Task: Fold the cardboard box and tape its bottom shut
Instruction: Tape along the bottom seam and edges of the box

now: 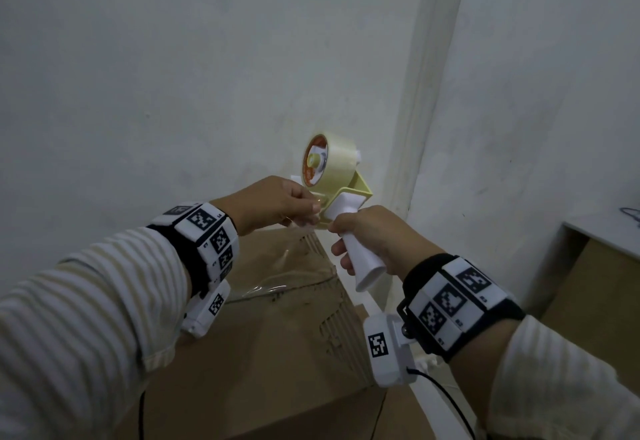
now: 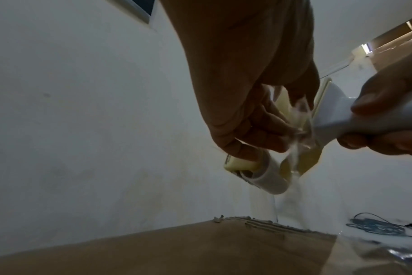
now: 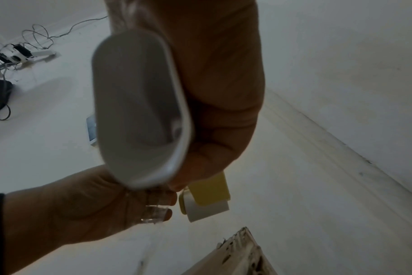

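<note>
Taping step in hand. Right hand (image 1: 375, 242) is wrapped round the handle of the tape dispenser (image 1: 332, 176), held above the cardboard box (image 1: 277, 329). Left hand (image 1: 273, 206) pinches the free tape end (image 3: 155, 212) at the dispenser mouth. Likely next: draw the tape down onto the box's seam.

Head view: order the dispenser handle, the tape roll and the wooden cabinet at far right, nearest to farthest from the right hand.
1. Dispenser handle: white, gripped in the right hand itself.
2. Tape roll: up and to the left of that hand, at the dispenser's top, by the wall.
3. Wooden cabinet: farthest, at the right edge of the picture.
</note>
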### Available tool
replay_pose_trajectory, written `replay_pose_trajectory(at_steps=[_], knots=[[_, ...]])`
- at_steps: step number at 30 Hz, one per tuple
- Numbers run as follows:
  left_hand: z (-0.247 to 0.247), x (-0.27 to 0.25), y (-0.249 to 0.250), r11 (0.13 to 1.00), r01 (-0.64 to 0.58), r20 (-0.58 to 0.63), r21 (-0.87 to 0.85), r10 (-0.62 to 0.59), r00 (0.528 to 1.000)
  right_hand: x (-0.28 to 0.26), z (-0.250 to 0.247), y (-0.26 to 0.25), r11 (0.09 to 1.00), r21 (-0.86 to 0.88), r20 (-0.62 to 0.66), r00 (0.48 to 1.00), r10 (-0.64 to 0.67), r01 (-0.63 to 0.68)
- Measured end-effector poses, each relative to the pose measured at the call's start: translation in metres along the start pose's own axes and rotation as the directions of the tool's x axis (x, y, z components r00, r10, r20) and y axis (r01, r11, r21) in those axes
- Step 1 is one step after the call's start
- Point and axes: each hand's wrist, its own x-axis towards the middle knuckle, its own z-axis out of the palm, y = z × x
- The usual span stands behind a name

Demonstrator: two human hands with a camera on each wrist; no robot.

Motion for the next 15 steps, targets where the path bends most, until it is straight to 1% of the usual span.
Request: replay_pose_trajectory(at_steps=[2, 3, 5, 6, 7, 8, 10, 11, 12, 13, 15], knots=[[-0.002, 0.0, 0.003, 0.984, -0.02, -0.016, 0.174, 0.023, 1.0, 0.001, 0.002, 0.002, 0.999, -0.033, 0.006, 1.0, 0.005, -0.005], [-0.002, 0.0, 0.004, 0.957, -0.022, -0.02, 0.29, 0.029, 0.999, 0.001, 0.003, 0.003, 0.999, -0.042, 0.005, 1.0, 0.006, -0.006], [-0.001, 0.001, 0.005, 0.861, -0.016, -0.06, 0.509, 0.054, 0.997, 0.001, 0.003, 0.003, 0.999, -0.034, -0.001, 1.0, 0.009, -0.009], [-0.001, 0.002, 0.005, 0.817, -0.01, -0.101, 0.577, 0.084, 0.991, 0.001, 0.003, 0.002, 1.0, -0.017, -0.005, 1.0, 0.01, -0.01], [0.0, 0.002, 0.004, 0.801, -0.007, -0.149, 0.599, 0.12, 0.981, 0.001, 0.002, 0.001, 1.0, 0.007, -0.01, 1.0, 0.012, -0.012], [0.001, 0.002, 0.002, 0.828, -0.006, -0.197, 0.56, 0.141, 0.97, 0.001, 0.001, -0.001, 0.999, 0.03, -0.014, 1.0, 0.018, -0.017], [0.003, 0.0, -0.001, 0.919, -0.048, -0.263, 0.39, 0.162, 0.951, 0.001, -0.002, -0.005, 0.998, 0.052, -0.009, 1.0, 0.029, -0.028], [0.004, -0.001, -0.002, 0.938, -0.089, -0.267, 0.334, 0.185, 0.946, 0.0, -0.003, -0.006, 0.998, 0.052, -0.004, 1.0, 0.029, -0.028], [0.005, -0.003, -0.004, 0.94, -0.134, -0.254, 0.313, 0.219, 0.942, 0.0, -0.004, -0.007, 0.998, 0.047, -0.002, 1.0, 0.029, -0.029], [0.005, -0.004, -0.005, 0.933, -0.179, -0.233, 0.312, 0.258, 0.938, 0.0, -0.005, -0.007, 0.999, 0.041, 0.0, 1.0, 0.03, -0.03], [0.005, -0.004, -0.006, 0.911, -0.232, -0.183, 0.341, 0.306, 0.934, 0.0, -0.006, -0.006, 0.999, 0.033, 0.004, 0.999, 0.037, -0.037]])
